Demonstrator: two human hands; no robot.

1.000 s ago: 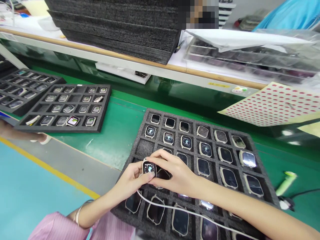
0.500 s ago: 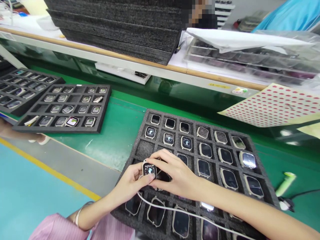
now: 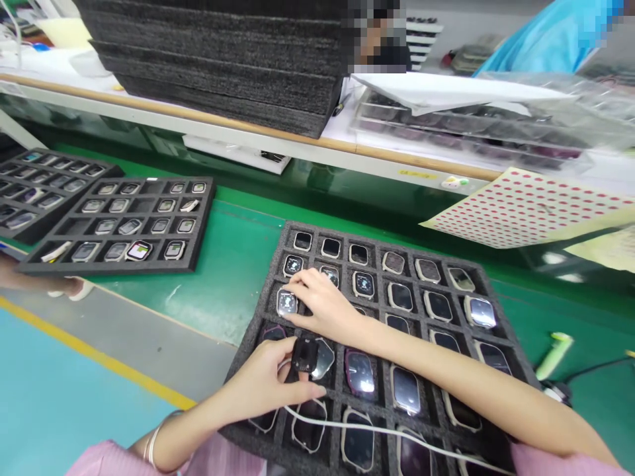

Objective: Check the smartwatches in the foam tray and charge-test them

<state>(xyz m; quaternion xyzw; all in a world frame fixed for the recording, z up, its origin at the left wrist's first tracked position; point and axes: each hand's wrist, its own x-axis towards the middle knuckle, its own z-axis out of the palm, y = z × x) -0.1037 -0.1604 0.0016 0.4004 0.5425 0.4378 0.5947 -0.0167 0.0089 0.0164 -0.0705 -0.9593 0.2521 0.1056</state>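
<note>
A black foam tray (image 3: pixel 486 276) with several watch bodies in its pockets lies in front of me on the green belt. My right hand (image 3: pixel 325 307) reaches to the tray's left column, its fingertips pinched on a lit watch body (image 3: pixel 286 302) sitting in a pocket. My left hand (image 3: pixel 270 380) is closed on a small black charger puck (image 3: pixel 304 354) with a white cable (image 3: pixel 377 430) that trails across the tray's near rows. A watch body (image 3: pixel 323 357) lies right beside the puck.
Two more foam trays (image 3: pixel 198 241) of watch bodies lie to the left, where another person's hand (image 3: pixel 30 281) rests at the edge. A stack of foam sheets (image 3: pixel 223 73) stands on the shelf behind. A red-dotted sticker sheet (image 3: pixel 520 208) and a green tool (image 3: pixel 553 354) are at right.
The lit watch body left the charger puck: my right hand carried it up and left into a pocket. My left hand stayed low with the puck.
</note>
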